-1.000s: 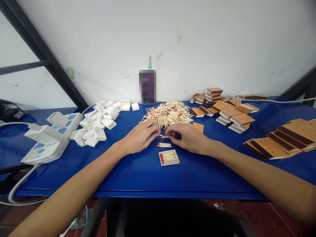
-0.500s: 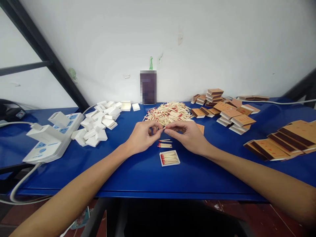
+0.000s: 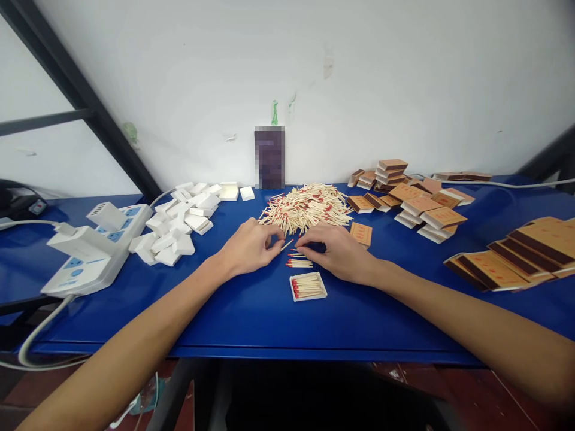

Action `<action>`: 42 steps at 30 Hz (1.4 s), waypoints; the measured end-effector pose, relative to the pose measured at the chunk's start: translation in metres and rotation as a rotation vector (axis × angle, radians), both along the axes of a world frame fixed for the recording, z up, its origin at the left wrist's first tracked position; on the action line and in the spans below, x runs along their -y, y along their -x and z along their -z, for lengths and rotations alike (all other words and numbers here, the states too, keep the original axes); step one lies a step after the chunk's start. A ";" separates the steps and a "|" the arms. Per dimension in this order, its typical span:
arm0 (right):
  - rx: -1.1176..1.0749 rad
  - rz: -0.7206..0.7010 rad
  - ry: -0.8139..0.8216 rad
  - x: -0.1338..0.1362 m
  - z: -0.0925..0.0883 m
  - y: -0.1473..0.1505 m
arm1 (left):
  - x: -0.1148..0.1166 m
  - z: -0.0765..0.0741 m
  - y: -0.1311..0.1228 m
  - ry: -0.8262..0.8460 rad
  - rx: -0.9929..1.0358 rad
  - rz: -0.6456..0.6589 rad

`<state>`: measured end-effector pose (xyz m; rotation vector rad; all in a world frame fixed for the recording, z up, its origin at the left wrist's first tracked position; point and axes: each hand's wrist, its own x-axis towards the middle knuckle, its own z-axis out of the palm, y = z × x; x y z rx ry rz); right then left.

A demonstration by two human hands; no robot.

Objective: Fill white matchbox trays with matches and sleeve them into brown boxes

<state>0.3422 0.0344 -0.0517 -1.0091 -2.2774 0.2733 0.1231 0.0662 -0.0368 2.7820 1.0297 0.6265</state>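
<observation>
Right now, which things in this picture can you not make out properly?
Head view only.
Dark object by the wall: pixelated, unidentifiable.
Right hand: its own back hides the fingertips over the loose matches; grip unclear.
Left hand: whether it pinches the single match is too small to tell.
Brown sleeves: print too small to read.
Black device: cut off by the left edge.

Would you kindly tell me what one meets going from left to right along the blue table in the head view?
Power strip → pile of white trays → left hand → right hand → brown matchboxes → flat brown sleeves.
</observation>
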 end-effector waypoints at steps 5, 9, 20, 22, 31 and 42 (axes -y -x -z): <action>0.001 0.045 0.001 0.000 0.001 -0.004 | 0.003 -0.004 0.002 0.025 -0.133 0.086; 0.064 0.028 -0.006 0.003 0.000 -0.008 | 0.003 -0.005 0.005 -0.051 -0.245 0.129; 0.187 0.209 -0.108 -0.009 -0.002 -0.019 | -0.001 -0.001 0.001 -0.011 -0.200 0.061; 0.264 0.270 -0.138 -0.011 -0.003 -0.023 | -0.001 0.000 0.000 -0.008 -0.185 0.061; 0.451 0.255 -0.192 -0.017 -0.002 -0.024 | 0.001 0.004 -0.010 0.054 -0.095 0.055; 0.112 0.127 -0.193 0.001 -0.009 -0.016 | 0.007 0.000 -0.010 0.236 0.084 0.164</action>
